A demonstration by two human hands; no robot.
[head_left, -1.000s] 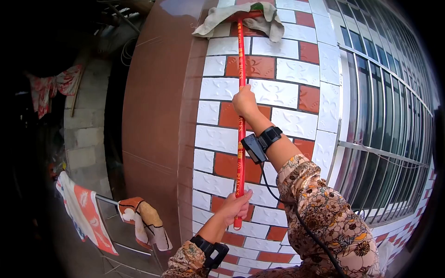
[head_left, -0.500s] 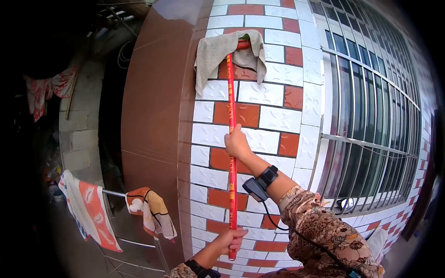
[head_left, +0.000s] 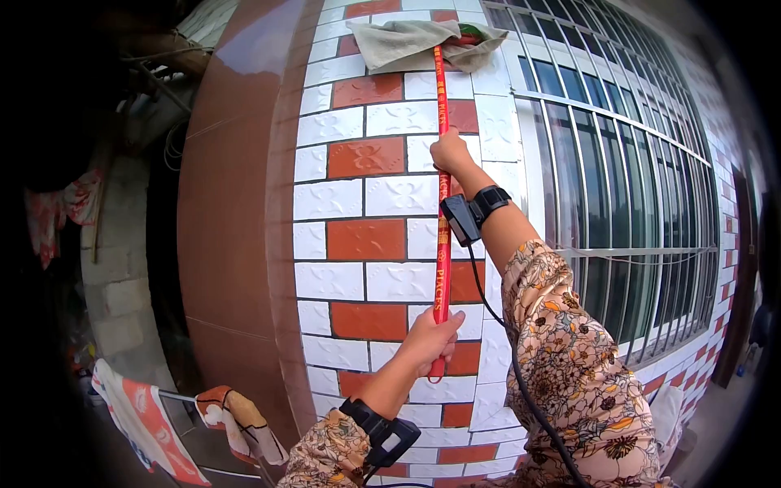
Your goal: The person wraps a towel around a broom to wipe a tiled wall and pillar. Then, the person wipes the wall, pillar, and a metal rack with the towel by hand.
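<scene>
My left hand [head_left: 431, 340] is wrapped round the lower end of a long red pole [head_left: 443, 272] with yellow lettering. Higher up the same pole, my right hand [head_left: 451, 152] grips it with closed fingers. A grey cloth [head_left: 403, 46] lies over the pole's top end, spread sideways against the tiled wall [head_left: 332, 199]. Most of the pole's head is hidden by the cloth; only a bit of red and green shows. The pole stands nearly upright in front of the white and red-brown tiles.
A barred window [head_left: 618, 179] is on the right, close to my right arm. At left, a smooth brown pillar [head_left: 236, 195] borders the tiles. Patterned towels [head_left: 150, 419] hang on a metal rack [head_left: 232, 472] at lower left. Black cables run from the wrist devices.
Both hands and the pole have moved up and rightward in view. The cloth has gone higher on the wall, its hanging ends now spread sideways. The camera view has shifted too.
</scene>
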